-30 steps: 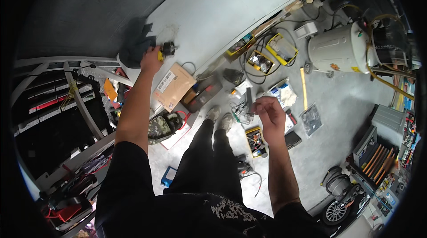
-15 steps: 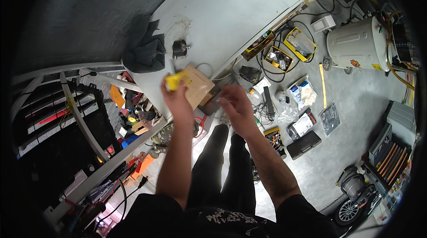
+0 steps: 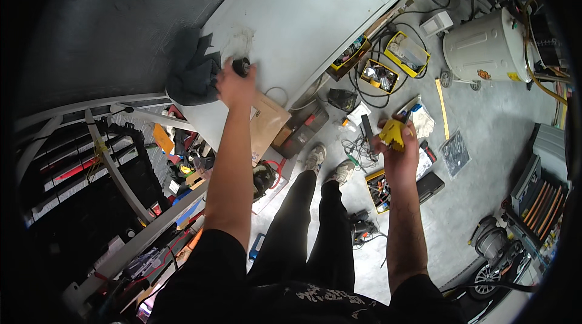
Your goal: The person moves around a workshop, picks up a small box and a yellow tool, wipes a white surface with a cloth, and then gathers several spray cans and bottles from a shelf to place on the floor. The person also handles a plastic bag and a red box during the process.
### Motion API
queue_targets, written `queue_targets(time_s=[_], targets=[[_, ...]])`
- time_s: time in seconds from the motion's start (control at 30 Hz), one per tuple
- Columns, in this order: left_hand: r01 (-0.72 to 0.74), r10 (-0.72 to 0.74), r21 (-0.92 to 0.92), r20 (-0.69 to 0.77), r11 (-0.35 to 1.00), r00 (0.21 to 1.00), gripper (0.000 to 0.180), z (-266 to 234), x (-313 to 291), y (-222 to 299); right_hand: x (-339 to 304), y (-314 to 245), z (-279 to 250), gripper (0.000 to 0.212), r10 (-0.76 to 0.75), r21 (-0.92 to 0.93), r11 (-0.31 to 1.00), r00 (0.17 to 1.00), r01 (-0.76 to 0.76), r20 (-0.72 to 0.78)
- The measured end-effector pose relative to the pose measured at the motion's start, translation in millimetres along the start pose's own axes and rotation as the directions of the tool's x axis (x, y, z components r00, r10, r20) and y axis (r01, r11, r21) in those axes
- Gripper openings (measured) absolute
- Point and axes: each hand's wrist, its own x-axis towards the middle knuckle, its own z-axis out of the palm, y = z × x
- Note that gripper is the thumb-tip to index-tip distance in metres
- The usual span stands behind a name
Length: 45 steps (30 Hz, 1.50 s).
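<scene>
Two hands have split apart: the left hand (image 3: 235, 84) is back up on the white tabletop (image 3: 315, 15), grip closing on a small black knob (image 3: 242, 67) beside the dark cloth (image 3: 193, 70). The right hand (image 3: 399, 153) now clamps the yellow block (image 3: 391, 133), out over the cluttered floor (image 3: 485, 136).

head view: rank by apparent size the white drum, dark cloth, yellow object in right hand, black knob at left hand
1. white drum
2. dark cloth
3. yellow object in the right hand
4. black knob at the left hand
</scene>
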Motion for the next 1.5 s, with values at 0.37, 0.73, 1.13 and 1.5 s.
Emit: queue_targets(time_s=[0.37, 0.73, 1.13, 1.5], targets=[[-0.320, 0.334, -0.439, -0.046, 0.840, 0.941, 0.052, -42, -84, 29, -16, 48, 7, 0.041, 0.193, 0.163, 0.969, 0.981, -0.186, -0.028], [-0.647, 0.807, -0.483, 0.322, 0.590, 0.496, 0.085, -97, -263, 68, -45, 98, -26, 0.052, 0.215, 0.343, 0.912, 0.975, -0.224, 0.066], [-0.209, 0.233, -0.134, 0.199, 0.969, 0.952, 0.093, -77, -153, -36, -75, 139, -90, 0.089, 0.250, 0.420, 0.848, 0.943, -0.323, 0.220], [0.776, -0.133, -0.366, 0.927, -0.514, 0.349, 0.064, 11, -205, -133, -68, 128, -77, 0.066, 0.241, 0.507, 0.797, 0.942, -0.329, 0.232]])
